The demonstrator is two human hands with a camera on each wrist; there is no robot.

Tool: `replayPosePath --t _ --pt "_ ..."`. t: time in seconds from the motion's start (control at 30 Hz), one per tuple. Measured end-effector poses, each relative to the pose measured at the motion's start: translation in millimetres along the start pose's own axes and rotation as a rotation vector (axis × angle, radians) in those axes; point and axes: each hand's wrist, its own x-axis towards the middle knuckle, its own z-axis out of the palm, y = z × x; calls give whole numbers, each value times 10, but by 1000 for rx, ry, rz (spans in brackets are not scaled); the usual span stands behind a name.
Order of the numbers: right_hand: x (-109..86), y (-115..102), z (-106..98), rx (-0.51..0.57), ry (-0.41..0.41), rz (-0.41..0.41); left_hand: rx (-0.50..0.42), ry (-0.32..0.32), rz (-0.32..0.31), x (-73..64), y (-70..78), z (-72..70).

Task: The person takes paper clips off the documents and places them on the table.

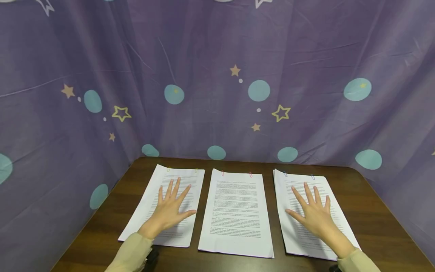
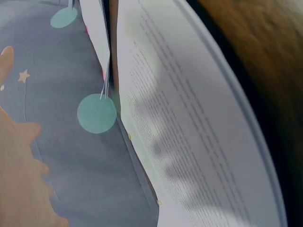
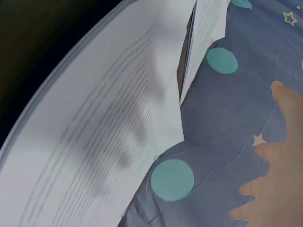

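Note:
Three stacks of printed paper lie side by side on a brown wooden table. My left hand (image 1: 168, 211) is spread flat over the left stack (image 1: 185, 230), which has two yellow paper clips (image 1: 196, 170) at its top edge. Over the right stack (image 1: 295, 241), with two blue paper clips (image 1: 312, 176), my right hand (image 1: 316, 217) stretches out, fingers apart. Between them sits the middle stack (image 1: 236, 219), its top edge carrying two pink-red paper clips (image 1: 250, 175). Both wrist views show finger shadows on the pages, with the hands above the paper. Neither hand holds anything.
The wooden table (image 1: 380, 223) reaches back to a purple curtain (image 1: 210, 124) printed with stars and teal spots, which also closes off the left and right sides. Narrow strips of table separate the stacks. Light sleeves (image 1: 132, 253) cover both forearms.

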Motion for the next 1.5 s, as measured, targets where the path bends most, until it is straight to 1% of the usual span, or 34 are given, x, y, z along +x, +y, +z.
replayPosePath --t 0.2,0.5,0.63,0.73,0.83,0.93,1.0,1.23,1.4,1.5 --pt "68 -194 51 41 -26 -28 22 14 -2 -53 -92 -39" --pt "251 -645 208 139 -50 -132 31 50 -6 -175 -294 -131" --pt "333 -863 277 179 -81 -162 18 87 3 -229 -399 -172" --pt "384 -1018 335 195 -109 -179 4 98 6 -274 -480 -204" --pt "437 -1157 398 213 -116 -188 -10 107 5 -315 -570 -236" --pt "501 -1287 455 248 -124 -188 -14 116 -3 -343 -672 -260" --pt "547 -1375 488 282 -133 -191 -20 122 -22 -347 -746 -267" --pt "713 -1668 655 440 -189 -231 -77 127 -110 -311 -1001 -233" --pt "798 -1857 775 653 -268 -232 -105 119 -152 -280 -1142 -207" --pt "843 -1962 842 769 -291 -215 -135 117 -174 -257 -1213 -199"
